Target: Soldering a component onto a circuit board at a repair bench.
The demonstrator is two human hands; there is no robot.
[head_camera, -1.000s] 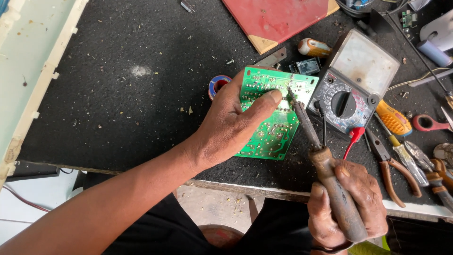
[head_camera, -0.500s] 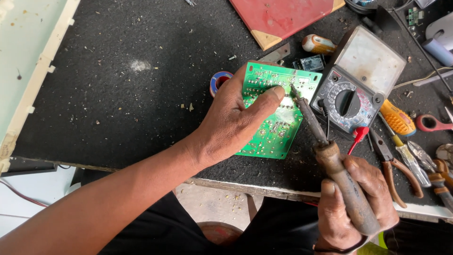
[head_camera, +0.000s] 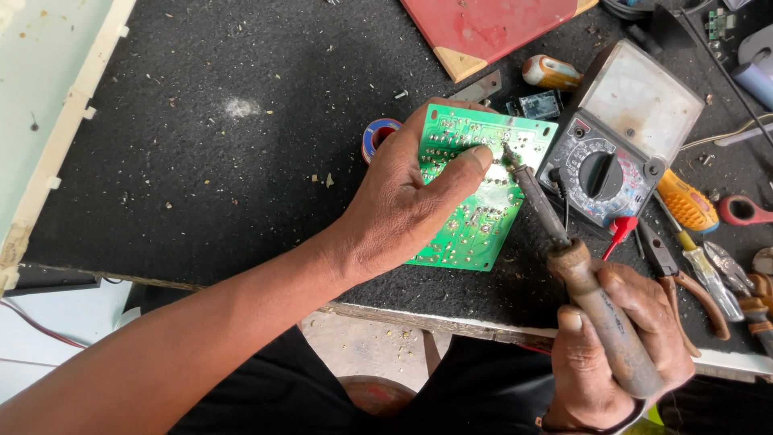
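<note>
Pressing down on a green circuit board (head_camera: pixel 475 217), the left hand (head_camera: pixel 403 209) lies flat over it, its fingers (head_camera: pixel 471 161) stretched out and holding nothing closed, one fingertip near the top edge. The board lies on the black desk (head_camera: pixel 201 161), just beside a multimeter (head_camera: pixel 616 149) on its right. The right hand (head_camera: pixel 616 346) is clenched around the brown handle of a soldering iron (head_camera: pixel 580 282), whose tip touches the board close to that fingertip. A small tape roll (head_camera: pixel 377 135) lies left of the board, and pliers (head_camera: pixel 684 270) lie at the right.
</note>
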